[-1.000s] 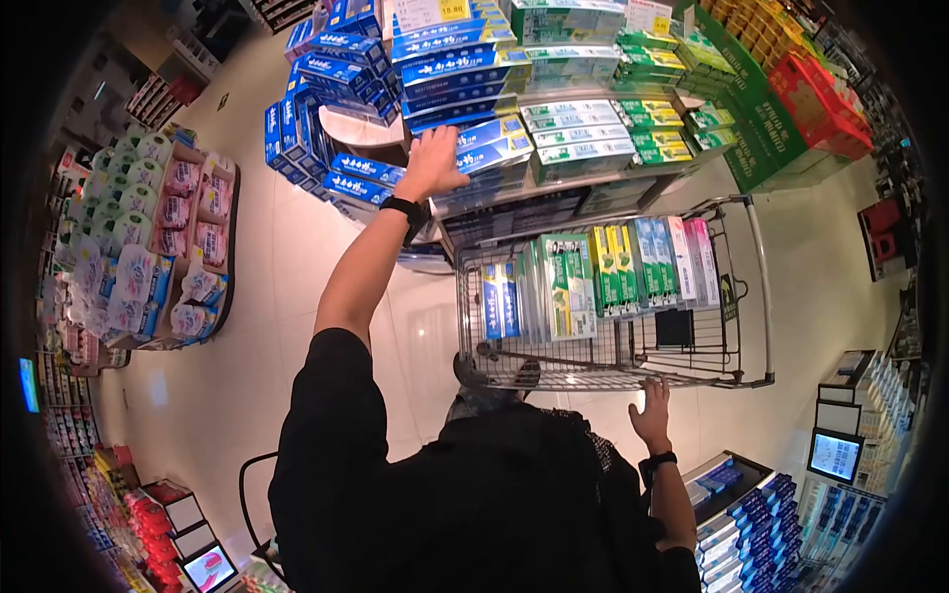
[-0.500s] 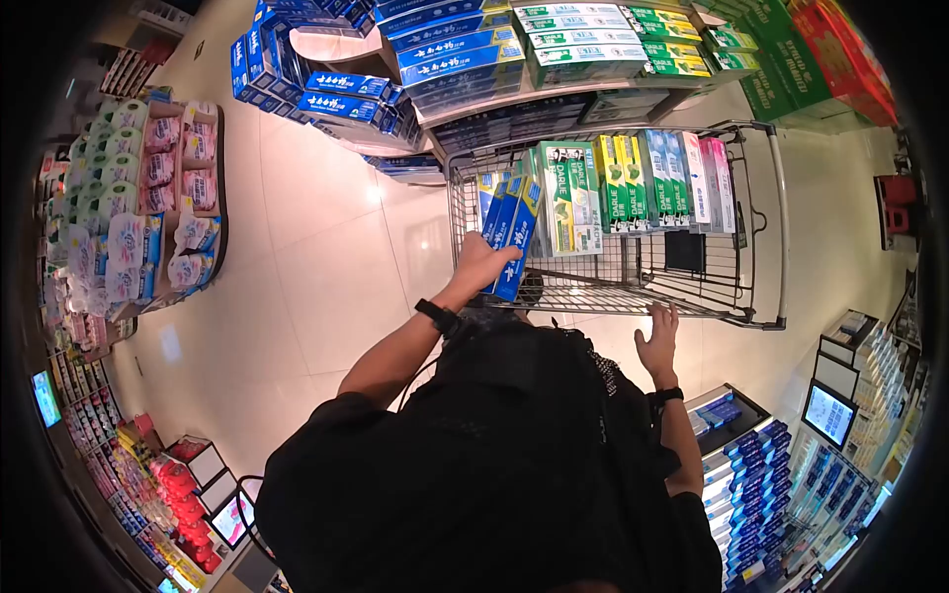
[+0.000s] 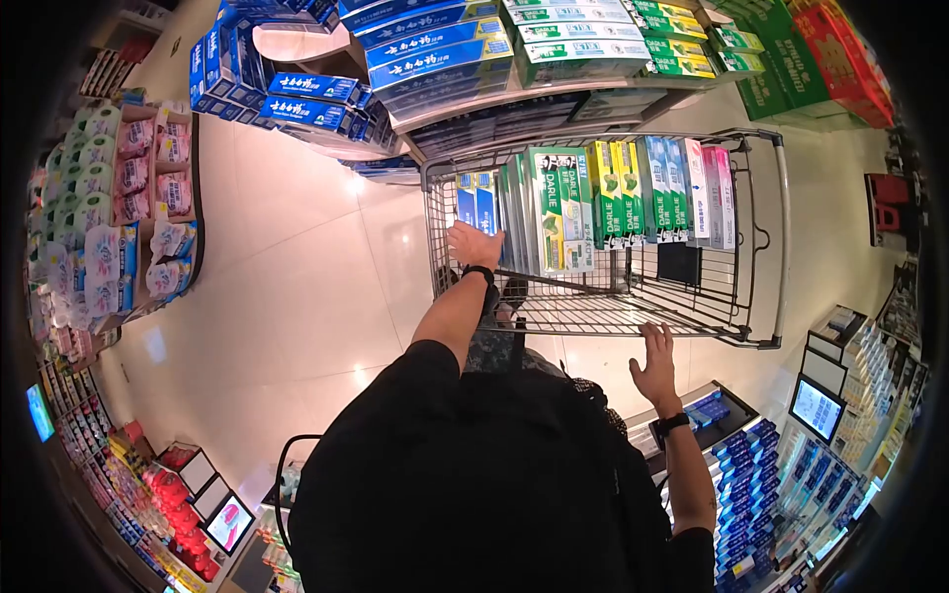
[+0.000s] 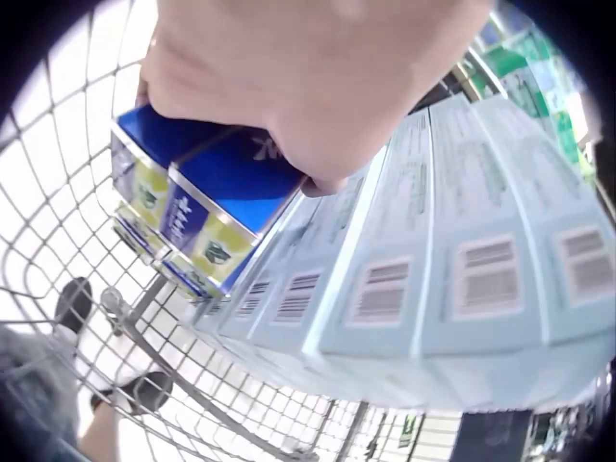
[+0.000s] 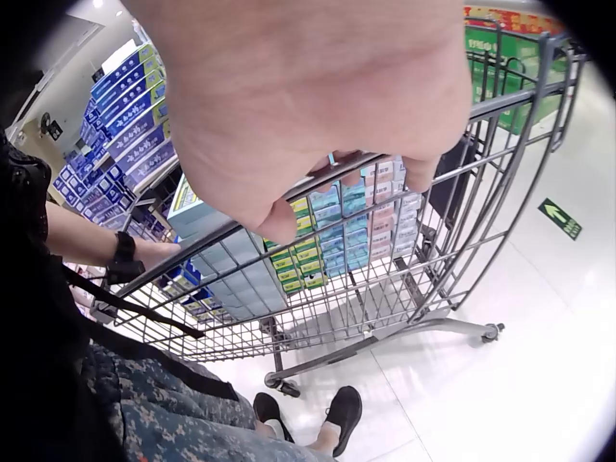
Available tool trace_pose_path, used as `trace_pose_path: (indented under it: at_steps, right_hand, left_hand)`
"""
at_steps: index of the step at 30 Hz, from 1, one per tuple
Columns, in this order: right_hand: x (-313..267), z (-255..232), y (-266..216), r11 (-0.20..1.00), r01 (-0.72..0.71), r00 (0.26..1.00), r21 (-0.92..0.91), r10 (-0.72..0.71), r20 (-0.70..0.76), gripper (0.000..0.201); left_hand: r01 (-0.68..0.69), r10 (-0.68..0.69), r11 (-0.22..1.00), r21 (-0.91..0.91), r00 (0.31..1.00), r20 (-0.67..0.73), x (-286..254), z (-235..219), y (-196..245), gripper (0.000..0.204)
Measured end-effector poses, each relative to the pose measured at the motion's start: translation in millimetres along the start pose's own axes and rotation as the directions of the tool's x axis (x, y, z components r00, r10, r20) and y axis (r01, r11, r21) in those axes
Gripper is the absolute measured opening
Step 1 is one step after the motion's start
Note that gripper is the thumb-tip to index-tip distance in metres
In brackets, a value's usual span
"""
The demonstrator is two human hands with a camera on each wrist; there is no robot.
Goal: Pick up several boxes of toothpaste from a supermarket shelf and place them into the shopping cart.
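My left hand (image 3: 474, 245) is inside the left end of the wire shopping cart (image 3: 783, 237), over blue toothpaste boxes (image 3: 476, 196). In the left wrist view its thumb and fingers grip opposite sides of the blue boxes (image 4: 241, 183), which stand beside a row of pale boxes (image 4: 385, 279). Green Darlie toothpaste packs (image 3: 563, 212) stand just right of them in the cart. My right hand (image 3: 655, 371) rests at the cart's near rim, fingers extended and thumb apart; the right wrist view shows it over the rim bar (image 5: 500, 106).
More packs, yellow-green (image 3: 618, 193), blue and pink, line the cart's far side. Behind it rises a display shelf (image 3: 554, 94) of stacked toothpaste. A tissue display (image 3: 129, 208) stands at left, a blue-box stand (image 3: 746, 474) at lower right. Shoes (image 5: 342, 414) show below the cart.
My left hand went from the shelf's blue stack to the cart with blue toothpaste boxes, then lowered them upright at its left end. My right hand stays by the near rim.
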State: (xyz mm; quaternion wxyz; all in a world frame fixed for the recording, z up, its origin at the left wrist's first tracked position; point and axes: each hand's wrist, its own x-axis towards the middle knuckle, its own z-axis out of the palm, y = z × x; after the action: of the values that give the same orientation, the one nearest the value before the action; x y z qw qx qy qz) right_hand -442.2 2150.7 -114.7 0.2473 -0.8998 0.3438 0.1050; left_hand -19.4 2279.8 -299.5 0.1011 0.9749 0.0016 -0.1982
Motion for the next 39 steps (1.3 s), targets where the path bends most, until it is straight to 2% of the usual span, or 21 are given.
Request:
trace_pose_path:
  at_steps: [6, 8, 9, 10, 12, 13, 14, 17, 20, 21, 23, 28, 31, 32, 33, 34, 35, 36, 37, 38, 39]
  right_hand:
    - [-1.4, 0.7, -7.8, 1.0, -0.021, 0.999, 0.005, 0.022, -0.04, 0.078]
    - [-0.3, 0.0, -11.1, 1.0, -0.026, 0.999, 0.01, 0.026, -0.042, 0.079]
    - [-2.2, 0.5, -13.7, 0.999, -0.04, 0.998, 0.02, 0.04, -0.045, 0.08]
    - [-4.4, 1.7, -14.0, 0.999, -0.038, 0.998, 0.019, 0.039, -0.046, 0.08]
    - [-8.0, 4.0, -13.2, 0.999, -0.038, 0.998, 0.013, 0.039, -0.043, 0.08]
    - [-7.8, 4.5, -14.2, 0.999, -0.038, 0.998, 0.004, 0.038, -0.043, 0.079]
    - [-8.0, 4.7, -14.4, 0.999, -0.036, 0.998, 0.003, 0.037, -0.044, 0.079]
    - [-5.6, 5.8, -14.1, 0.999, -0.049, 0.998, 0.018, 0.05, -0.05, 0.078]
    - [3.4, 8.2, -10.7, 0.999, -0.034, 0.997, -0.006, 0.033, -0.073, 0.074]
    - [5.3, 10.5, -10.3, 1.0, -0.028, 0.997, -0.009, 0.027, -0.076, 0.075]
    - [7.0, 15.7, -9.0, 1.0, -0.021, 0.997, -0.013, 0.019, -0.08, 0.076]
    - [2.9, 17.4, -10.9, 0.999, -0.031, 0.997, -0.005, 0.031, -0.072, 0.075]
    - [14.6, 6.4, -16.7, 1.0, 0.007, 0.992, 0.005, -0.006, -0.123, 0.07]
    - [29.3, 5.3, -17.5, 1.0, 0.027, 0.987, 0.007, -0.025, -0.156, 0.07]
    - [37.5, 3.6, -19.8, 1.0, 0.019, 0.988, 0.007, -0.017, -0.152, 0.071]
    - [42.9, 2.0, -22.3, 1.0, 0.01, 0.989, 0.008, -0.009, -0.149, 0.073]
    - [23.1, 6.3, -19.2, 1.0, -0.011, 0.991, 0.016, 0.013, -0.134, 0.073]
    - [11.1, 8.7, -17.7, 0.999, -0.033, 0.992, 0.025, 0.036, -0.119, 0.074]
    - [21.9, 8.1, -17.2, 1.0, 0.001, 0.989, 0.026, 0.003, -0.147, 0.073]
    - [0.0, 10.7, -18.0, 0.998, -0.045, 0.99, 0.045, 0.051, -0.134, 0.071]
    - [-1.2, 9.3, -19.0, 0.998, -0.042, 0.988, 0.051, 0.049, -0.144, 0.071]
  left_hand:
    - [-0.232, 0.235, 0.969, -0.09, 0.972, 0.02, 7.1, 23.2, -15.6, 0.097]
    - [-0.138, 0.124, 0.957, -0.257, 0.99, -0.071, 13.9, 25.0, -18.6, 0.101]
    - [0.044, -0.025, 0.936, -0.349, 0.998, 0.059, 18.6, 25.1, -21.4, 0.107]
    - [0.044, -0.026, 0.936, -0.35, 0.998, 0.058, 21.4, 27.6, -25.9, 0.107]
    - [0.485, -0.307, 0.754, -0.443, 0.856, 0.416, 25.1, 33.2, -37.3, 0.106]
    - [0.509, -0.27, 0.725, -0.464, 0.83, 0.489, 50.7, 79.3, -60.8, 0.106]
    - [0.509, -0.269, 0.725, -0.465, 0.83, 0.488, 47.0, 64.5, -58.5, 0.106]
    - [0.758, 0.059, -0.107, -0.644, 0.651, 0.757, 46.4, 55.9, -63.2, 0.11]
    - [0.906, -0.342, -0.077, -0.415, 0.367, 0.865, 33.6, 25.3, -31.2, 0.084]
    - [0.906, -0.341, -0.078, -0.416, 0.368, 0.865, 31.8, 26.8, -32.8, 0.084]
    - [0.869, -0.038, -0.305, -0.39, 0.398, 0.916, 26.7, 29.6, -38.7, 0.076]
    - [0.816, -0.063, -0.346, -0.464, 0.473, 0.879, 26.2, 52.7, -39.6, 0.077]
    - [0.824, 0.127, -0.22, -0.522, 0.555, 0.822, 32.2, 59.5, -42.6, 0.095]
    - [0.847, -0.093, 0.069, -0.528, 0.532, 0.842, 42.3, 41.3, -37.4, 0.104]
    - [0.838, -0.049, 0.203, -0.507, 0.526, 0.849, 59.0, 44.6, -45.7, 0.107]
    - [0.784, -0.013, 0.195, -0.589, 0.603, 0.798, 105.1, 79.9, -53.3, 0.08]
    - [0.663, -0.143, 0.383, -0.643, 0.731, 0.668, 48.0, 36.1, -45.9, 0.085]
    - [0.651, -0.136, 0.363, -0.666, 0.744, 0.654, 67.5, 69.2, -47.4, 0.075]
    - [0.634, -0.123, 0.362, -0.683, 0.759, 0.64, 22.5, 4.1, -58.2, 0.075]
    - [0.293, -0.036, 0.683, -0.669, 0.928, 0.37, -5.5, -81.7, 9.1, 0.07]
    - [0.01, 0.381, 0.515, -0.857, 0.893, 0.24, -4.4, -115.9, 14.7, 0.07]
